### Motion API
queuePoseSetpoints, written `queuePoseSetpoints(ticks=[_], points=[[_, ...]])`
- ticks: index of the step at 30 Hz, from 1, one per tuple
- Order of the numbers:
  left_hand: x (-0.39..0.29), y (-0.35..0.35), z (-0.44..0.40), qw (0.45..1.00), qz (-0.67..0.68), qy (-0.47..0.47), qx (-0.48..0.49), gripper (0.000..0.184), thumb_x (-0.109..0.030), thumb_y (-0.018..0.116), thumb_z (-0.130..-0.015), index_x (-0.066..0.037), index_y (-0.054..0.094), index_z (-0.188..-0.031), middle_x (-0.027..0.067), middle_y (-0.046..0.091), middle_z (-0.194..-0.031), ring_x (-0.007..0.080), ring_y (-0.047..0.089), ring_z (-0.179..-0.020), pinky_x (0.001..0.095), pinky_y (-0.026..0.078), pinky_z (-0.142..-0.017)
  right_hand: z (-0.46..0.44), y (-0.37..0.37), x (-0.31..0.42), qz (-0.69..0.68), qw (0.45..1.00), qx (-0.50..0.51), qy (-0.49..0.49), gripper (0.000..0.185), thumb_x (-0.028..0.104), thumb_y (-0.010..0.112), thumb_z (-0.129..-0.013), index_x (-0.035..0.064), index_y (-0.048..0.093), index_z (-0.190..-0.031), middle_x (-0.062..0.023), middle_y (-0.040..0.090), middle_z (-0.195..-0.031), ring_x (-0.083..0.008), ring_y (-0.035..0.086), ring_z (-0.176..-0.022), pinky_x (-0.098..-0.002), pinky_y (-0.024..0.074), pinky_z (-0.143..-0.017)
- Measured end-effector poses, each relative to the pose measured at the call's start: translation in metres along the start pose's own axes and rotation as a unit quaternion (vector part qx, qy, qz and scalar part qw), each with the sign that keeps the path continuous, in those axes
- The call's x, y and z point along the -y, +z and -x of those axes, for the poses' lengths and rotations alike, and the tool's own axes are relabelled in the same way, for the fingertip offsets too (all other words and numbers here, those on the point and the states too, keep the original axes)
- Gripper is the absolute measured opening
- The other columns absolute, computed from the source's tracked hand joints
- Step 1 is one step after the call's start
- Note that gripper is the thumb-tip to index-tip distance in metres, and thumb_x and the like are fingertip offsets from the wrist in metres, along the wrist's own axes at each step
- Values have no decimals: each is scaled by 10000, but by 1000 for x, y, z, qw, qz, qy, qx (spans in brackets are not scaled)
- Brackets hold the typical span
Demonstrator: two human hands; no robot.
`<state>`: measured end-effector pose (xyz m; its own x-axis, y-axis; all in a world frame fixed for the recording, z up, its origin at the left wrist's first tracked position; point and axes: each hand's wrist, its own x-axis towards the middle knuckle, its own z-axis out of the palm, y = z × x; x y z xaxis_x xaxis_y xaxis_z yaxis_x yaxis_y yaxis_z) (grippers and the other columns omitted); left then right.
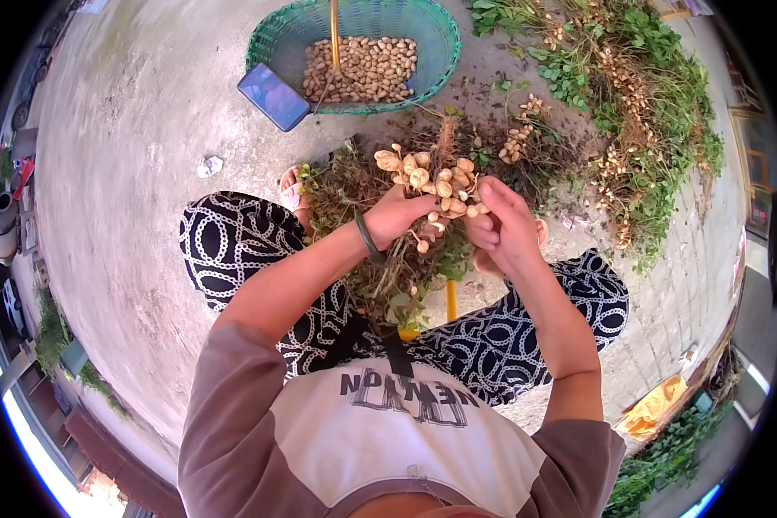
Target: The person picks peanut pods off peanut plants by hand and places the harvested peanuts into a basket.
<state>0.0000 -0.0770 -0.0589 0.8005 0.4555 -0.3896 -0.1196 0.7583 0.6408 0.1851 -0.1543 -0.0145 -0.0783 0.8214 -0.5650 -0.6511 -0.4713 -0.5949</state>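
Note:
A peanut plant (445, 138) with a thick cluster of peanuts (445, 183) is held up between my knees, its leaves and stems hanging down towards my lap. My left hand (394, 216), with a dark bangle at the wrist, is wrapped round the stems just below the cluster. On the cluster's right side, the thumb and fingers of my right hand (502, 220) are closed on a peanut at its edge. Beyond the plant stands a green woven basket (445, 65) with loose peanuts (375, 69) in its bottom.
A phone (274, 97) leans at the basket's near left rim, beside the upright handle (334, 34). Uprooted peanut plants (639, 112) are heaped along the right. Pulled stems (341, 186) lie by my feet. A crumpled white scrap (209, 166) lies on the concrete at left.

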Motion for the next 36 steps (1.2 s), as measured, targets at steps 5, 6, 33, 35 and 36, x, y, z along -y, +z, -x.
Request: queuePoseSetpoints(ticks=[5, 6, 33, 35, 36], points=[[5, -13, 4, 998, 42, -12, -40, 263, -140, 538, -928, 17, 557, -1137, 65, 634, -896, 87, 539, -623, 230, 416, -509, 2, -19, 43, -16, 993, 16, -118, 286, 294, 436, -1024, 25, 528, -995, 12, 446, -613, -67, 362, -438, -203, 311, -395], [8, -17, 3, 998, 62, 2, 11, 273, -147, 530, -935, 17, 542, -1152, 65, 630, -890, 90, 527, -612, 230, 403, -503, 4, -19, 44, 34, 990, -25, -135, 302, 299, 421, -1028, 20, 529, -987, 9, 451, -611, -69, 365, -433, -202, 320, -392], [5, -9, -5, 1000, 22, 7, -8, 156, -159, 511, -955, -25, 564, -1013, -4, 525, -721, 83, 460, -585, 259, 404, -557, -8, -13, -13, 114, 989, 45, -86, 128, 191, 569, -972, 74, 521, -949, 57, 376, -609, -37, 294, -484, -193, 230, -436], [2, -1, -3, 999, -17, 1, -42, 183, -206, 487, -965, -32, 543, -975, -22, 477, -677, 77, 406, -557, 255, 357, -555, -6, -10, -13, 11, 996, 83, -40, 134, 213, 546, -982, 91, 508, -942, 63, 318, -606, -38, 274, -494, -195, 214, -435], [-2, 5, -2, 999, -25, 20, -22, 178, -197, 476, -968, -32, 541, -971, -24, 472, -670, 76, 406, -559, 254, 356, -553, -6, -6, -12, -13, 996, 77, -32, 135, 218, 543, -983, 95, 508, -941, 65, 313, -608, -38, 274, -498, -196, 212, -436]])
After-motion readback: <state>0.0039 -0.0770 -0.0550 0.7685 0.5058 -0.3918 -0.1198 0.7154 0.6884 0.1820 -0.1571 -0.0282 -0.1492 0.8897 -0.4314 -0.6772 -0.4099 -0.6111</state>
